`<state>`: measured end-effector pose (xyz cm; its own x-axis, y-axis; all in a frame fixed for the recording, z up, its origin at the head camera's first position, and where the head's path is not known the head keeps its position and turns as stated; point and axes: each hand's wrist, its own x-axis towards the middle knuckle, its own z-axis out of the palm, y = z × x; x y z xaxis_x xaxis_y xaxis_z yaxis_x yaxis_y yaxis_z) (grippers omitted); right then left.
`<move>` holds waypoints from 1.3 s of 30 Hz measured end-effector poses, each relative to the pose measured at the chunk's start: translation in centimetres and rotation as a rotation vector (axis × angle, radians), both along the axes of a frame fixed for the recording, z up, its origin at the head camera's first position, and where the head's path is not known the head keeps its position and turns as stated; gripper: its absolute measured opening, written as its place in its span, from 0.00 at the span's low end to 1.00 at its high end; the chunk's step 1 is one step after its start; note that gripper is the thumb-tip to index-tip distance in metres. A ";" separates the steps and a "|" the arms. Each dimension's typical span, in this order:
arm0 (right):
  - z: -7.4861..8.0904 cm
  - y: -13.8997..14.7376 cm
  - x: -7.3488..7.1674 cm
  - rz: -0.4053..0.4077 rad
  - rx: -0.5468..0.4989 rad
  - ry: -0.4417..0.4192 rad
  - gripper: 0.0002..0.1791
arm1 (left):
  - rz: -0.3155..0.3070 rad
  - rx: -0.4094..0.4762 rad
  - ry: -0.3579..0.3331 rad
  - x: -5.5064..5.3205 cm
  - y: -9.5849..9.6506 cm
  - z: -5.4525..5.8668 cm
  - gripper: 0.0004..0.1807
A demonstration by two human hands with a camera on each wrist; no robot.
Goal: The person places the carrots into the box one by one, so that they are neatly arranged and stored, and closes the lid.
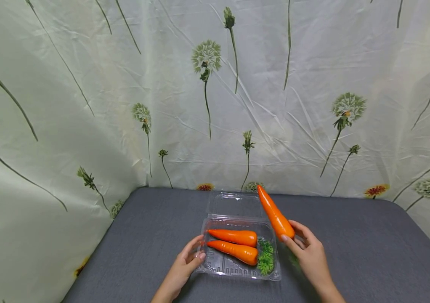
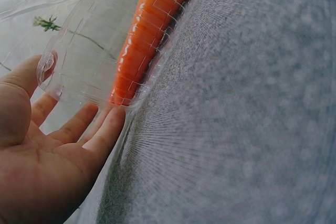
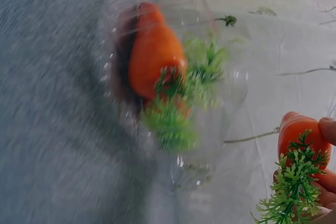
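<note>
Carrot sits pinched in our right grip; left of it, our left grip pinches the clear box holding two more carrots with leafy tops.

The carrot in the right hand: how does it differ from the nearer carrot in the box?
The held carrot is in the right hand; the nearer carrot lies in the clear box. In the head view, the held carrot slants steeply; the nearer carrot points mostly left. Both are orange and tapered.
</note>
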<state>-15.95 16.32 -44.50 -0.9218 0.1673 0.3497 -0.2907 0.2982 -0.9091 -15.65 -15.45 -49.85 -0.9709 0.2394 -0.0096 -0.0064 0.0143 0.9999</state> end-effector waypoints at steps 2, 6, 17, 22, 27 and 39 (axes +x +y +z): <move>0.3 -0.4 0.0 0.012 0.010 -0.006 0.25 | 0.001 0.001 0.000 0.0 0.0 0.0 0.30; 1.2 -1.4 0.0 0.047 -0.007 -0.011 0.25 | -0.002 0.008 0.007 0.0 0.0 -0.2 0.30; 1.6 -3.8 -0.3 0.186 -0.160 -0.023 0.24 | -0.003 0.010 0.008 -0.1 0.0 -0.4 0.30; 1.6 -4.9 -0.5 0.234 -0.206 0.020 0.23 | -0.003 0.012 0.005 -0.1 0.0 -0.3 0.30; 1.2 -5.6 -0.7 0.262 -0.250 -0.013 0.23 | -0.006 0.014 0.009 -0.1 0.0 -0.3 0.30; -1.3 -4.5 -0.2 0.327 -0.191 0.043 0.23 | -0.012 0.034 0.032 -0.3 0.0 -0.4 0.30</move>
